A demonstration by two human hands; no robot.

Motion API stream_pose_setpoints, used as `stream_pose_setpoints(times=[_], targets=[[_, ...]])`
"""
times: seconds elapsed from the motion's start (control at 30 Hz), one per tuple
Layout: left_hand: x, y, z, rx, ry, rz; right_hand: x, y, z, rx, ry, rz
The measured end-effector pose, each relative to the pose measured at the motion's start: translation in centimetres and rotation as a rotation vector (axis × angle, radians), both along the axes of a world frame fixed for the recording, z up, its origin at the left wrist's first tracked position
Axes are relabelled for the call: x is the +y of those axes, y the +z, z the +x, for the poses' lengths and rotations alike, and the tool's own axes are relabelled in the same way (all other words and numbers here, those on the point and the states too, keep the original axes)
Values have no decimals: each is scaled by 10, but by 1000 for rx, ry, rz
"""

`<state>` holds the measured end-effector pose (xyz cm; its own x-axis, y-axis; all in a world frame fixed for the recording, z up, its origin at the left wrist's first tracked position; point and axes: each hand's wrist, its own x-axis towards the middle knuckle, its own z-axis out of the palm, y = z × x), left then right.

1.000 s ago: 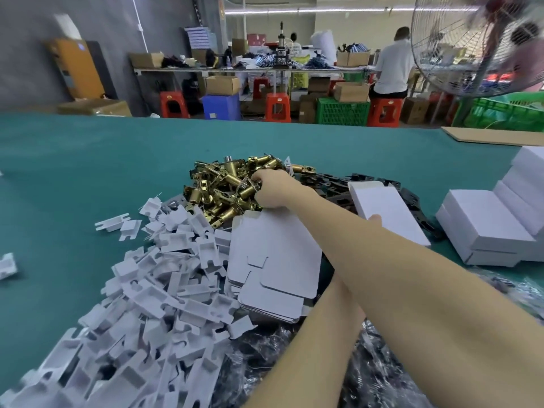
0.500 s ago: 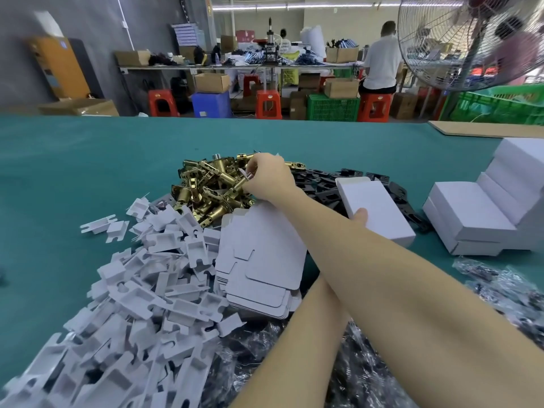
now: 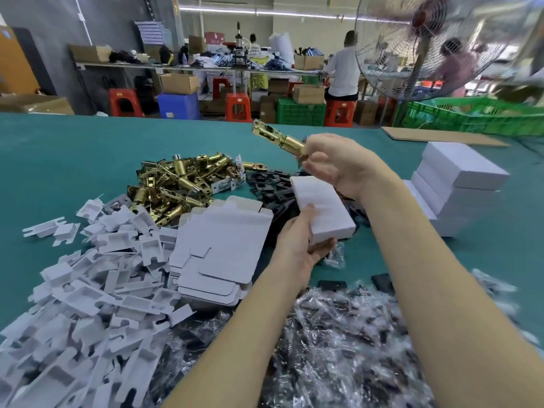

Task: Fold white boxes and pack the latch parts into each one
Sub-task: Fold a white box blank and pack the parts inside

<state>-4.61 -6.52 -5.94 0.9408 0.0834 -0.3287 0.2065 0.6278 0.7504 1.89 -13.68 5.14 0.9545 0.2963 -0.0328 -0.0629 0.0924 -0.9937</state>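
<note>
Here the packing step was under way, judged from how things lay on the green counter [image 3: 59, 160]. At the far left sprawled a heap of white inserts [image 3: 88, 278], and just beside it a stack of flat blanks [image 3: 217, 248], not yet folded. Behind these sat the pile of brass latches [image 3: 182, 184], with black plates [image 3: 270, 187] touching its right edge.

The left hand [image 3: 297, 245] gripped a folded box [image 3: 321, 207] by its near end, thumb on top and fingers curled beneath, holding it above the counter over the plates. Whether the far end of that box stood open could not be told. Above and beyond it the right hand [image 3: 338, 163] was clenched round one latch [image 3: 279, 139], lifted clear of the pile, its bolt end pointing up and left.

The next move probably called for turning the latch in line with the box and sliding it in at an open end, while the left hand steadied the box. Bagged parts [image 3: 353, 348] lay nearest, and finished boxes [image 3: 459, 184] were stacked at the right, well apart from the pile.
</note>
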Motion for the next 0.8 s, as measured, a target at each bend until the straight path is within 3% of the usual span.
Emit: stream_pose_setpoints(times=[0.1,0.3,0.5,0.67,0.8], targets=[[1,0,-3,-38,-12,20,-43,-5,-15,41,-10,155],[0,4,-8,-59,-25,101,-76,-24,-34,65,-20,128],[0,-1,-8,-100,-40,176,-87,-20,-36,0,-15,-34],[1,-3,-7,-134,-81,213,-98,-11,-32,-263,-309,-287],[2,-5,-6,-167,-104,260,-112,-5,-31,-348,-358,-345]])
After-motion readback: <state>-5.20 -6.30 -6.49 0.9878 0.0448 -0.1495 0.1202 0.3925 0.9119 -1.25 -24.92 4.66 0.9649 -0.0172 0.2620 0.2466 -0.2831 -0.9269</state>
